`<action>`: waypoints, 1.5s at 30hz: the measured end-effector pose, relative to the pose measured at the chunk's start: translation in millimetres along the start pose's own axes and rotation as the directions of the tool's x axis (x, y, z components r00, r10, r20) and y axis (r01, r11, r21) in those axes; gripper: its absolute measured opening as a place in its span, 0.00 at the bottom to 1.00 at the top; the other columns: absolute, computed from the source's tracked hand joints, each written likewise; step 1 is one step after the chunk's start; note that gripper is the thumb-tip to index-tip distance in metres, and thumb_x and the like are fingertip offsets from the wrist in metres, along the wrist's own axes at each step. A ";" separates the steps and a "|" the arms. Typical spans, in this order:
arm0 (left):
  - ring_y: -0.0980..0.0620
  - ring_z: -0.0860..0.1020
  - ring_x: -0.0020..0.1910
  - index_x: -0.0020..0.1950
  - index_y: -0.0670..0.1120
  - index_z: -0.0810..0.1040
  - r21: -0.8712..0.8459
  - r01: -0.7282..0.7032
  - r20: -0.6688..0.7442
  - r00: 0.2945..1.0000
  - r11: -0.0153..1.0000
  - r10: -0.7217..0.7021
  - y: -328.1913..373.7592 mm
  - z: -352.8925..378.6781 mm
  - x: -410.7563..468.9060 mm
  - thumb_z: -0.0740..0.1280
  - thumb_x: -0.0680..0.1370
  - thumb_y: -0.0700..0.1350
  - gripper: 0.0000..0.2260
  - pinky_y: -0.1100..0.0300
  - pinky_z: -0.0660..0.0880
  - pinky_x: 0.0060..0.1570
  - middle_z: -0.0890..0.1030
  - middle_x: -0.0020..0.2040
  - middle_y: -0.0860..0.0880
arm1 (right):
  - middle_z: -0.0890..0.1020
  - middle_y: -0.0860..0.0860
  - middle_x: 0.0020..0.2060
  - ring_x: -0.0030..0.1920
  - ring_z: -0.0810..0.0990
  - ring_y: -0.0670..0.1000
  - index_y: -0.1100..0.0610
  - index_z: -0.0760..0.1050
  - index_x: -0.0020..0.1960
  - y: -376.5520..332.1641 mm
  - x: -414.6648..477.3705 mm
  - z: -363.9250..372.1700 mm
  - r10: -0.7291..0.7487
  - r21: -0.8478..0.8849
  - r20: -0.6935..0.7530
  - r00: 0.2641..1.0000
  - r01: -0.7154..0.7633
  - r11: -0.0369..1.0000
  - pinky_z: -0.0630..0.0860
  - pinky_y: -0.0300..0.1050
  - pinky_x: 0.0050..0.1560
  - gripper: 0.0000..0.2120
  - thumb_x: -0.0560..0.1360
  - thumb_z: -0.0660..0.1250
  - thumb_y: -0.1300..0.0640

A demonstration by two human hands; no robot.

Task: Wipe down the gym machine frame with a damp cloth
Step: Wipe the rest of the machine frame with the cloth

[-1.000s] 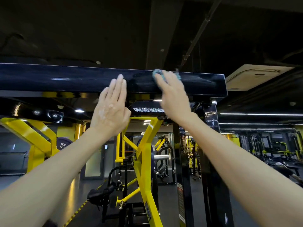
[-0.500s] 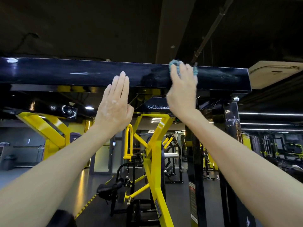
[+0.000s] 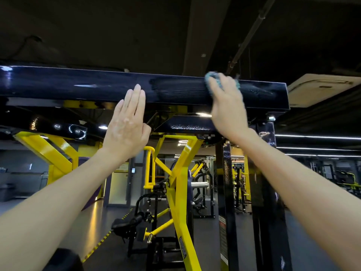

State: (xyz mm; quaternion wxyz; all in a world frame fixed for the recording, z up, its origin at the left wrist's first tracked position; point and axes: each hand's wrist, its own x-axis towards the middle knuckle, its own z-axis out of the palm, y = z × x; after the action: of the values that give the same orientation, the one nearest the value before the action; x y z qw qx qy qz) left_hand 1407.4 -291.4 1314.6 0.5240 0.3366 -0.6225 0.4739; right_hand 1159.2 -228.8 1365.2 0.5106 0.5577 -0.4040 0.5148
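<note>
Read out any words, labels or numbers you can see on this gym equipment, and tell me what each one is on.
No text here is legible.
Sticker on the yellow machine arm: too small and blurred to read.
Red and white label on the black upright post: too blurred to read.
Small screen in the background: unreadable.

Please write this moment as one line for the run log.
step: wipe frame | right hand: presses blue cloth on black beam | left hand: open, fingers straight, at beam | wet streaks left of cloth
</note>
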 end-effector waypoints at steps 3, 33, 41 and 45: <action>0.40 0.55 0.79 0.79 0.35 0.53 0.015 -0.005 0.010 1.000 1.000 0.005 -0.1 -0.2 -1.0 0.64 0.76 0.39 0.34 0.50 0.51 0.76 0.56 0.79 0.36 | 0.65 0.61 0.73 0.73 0.61 0.61 0.58 0.64 0.75 28.3 -7.5 -7.1 0.134 -0.052 -0.054 0.990 -0.136 0.989 0.62 0.63 0.70 0.26 0.77 0.59 0.67; 0.41 0.56 0.79 0.79 0.35 0.54 0.116 -0.027 0.097 0.995 0.993 0.015 -64.6 -33.0 -28.1 0.56 0.77 0.44 0.32 0.49 0.55 0.76 0.55 0.80 0.37 | 0.62 0.60 0.75 0.75 0.58 0.62 0.59 0.62 0.76 -53.8 2.8 19.8 0.156 -0.023 0.002 0.988 -0.155 0.988 0.59 0.62 0.73 0.27 0.77 0.59 0.68; 0.41 0.58 0.78 0.79 0.36 0.56 0.071 -0.113 0.092 0.990 0.991 0.107 -116.3 -30.1 -37.8 0.61 0.77 0.42 0.32 0.48 0.57 0.75 0.57 0.79 0.37 | 0.61 0.59 0.76 0.77 0.56 0.60 0.60 0.62 0.76 -183.6 13.7 67.3 0.075 0.042 -0.013 0.997 -0.074 0.996 0.52 0.59 0.74 0.30 0.74 0.61 0.68; 0.43 0.55 0.79 0.79 0.37 0.54 0.045 -0.140 0.069 0.988 0.989 0.136 -125.4 -23.9 -37.9 0.60 0.78 0.44 0.32 0.49 0.53 0.77 0.56 0.80 0.38 | 0.61 0.59 0.76 0.77 0.55 0.59 0.59 0.62 0.77 -235.0 22.9 85.7 -0.023 0.083 0.026 0.999 0.020 0.996 0.49 0.58 0.76 0.29 0.76 0.60 0.67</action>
State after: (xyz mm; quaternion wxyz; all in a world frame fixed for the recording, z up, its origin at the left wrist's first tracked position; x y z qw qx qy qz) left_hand 1538.7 -312.3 1307.6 0.4604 0.3213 -0.6492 0.5131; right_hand 1405.8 -275.8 1356.1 0.4870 0.5896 -0.3834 0.5179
